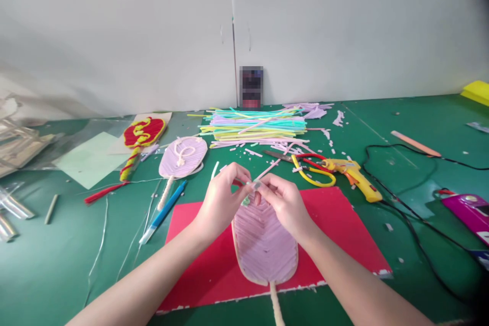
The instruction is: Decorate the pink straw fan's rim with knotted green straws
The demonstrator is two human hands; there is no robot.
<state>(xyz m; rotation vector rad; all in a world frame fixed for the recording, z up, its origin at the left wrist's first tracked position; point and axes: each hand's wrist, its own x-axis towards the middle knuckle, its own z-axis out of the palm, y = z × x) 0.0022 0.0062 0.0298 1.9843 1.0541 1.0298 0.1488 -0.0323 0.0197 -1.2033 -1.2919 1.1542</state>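
Observation:
My left hand and my right hand meet over the top of a lilac fan, fingertips pinched together. Between them is a small pale piece, too small and blurred to name. A thin pink stick, like a pipe cleaner, slants away beyond my fingertips; I cannot tell whether it is held. Diagonal lilac strips and a cream rim make up the fan, which lies on a red board with its cream handle toward me. A bit of green shows near its top, partly hidden by my fingers.
Behind my hands lie a pile of pastel sticks, scissors and a yellow glue gun with a black cord. To the left are a second lilac fan, a red fan and a blue pen. A purple device sits right.

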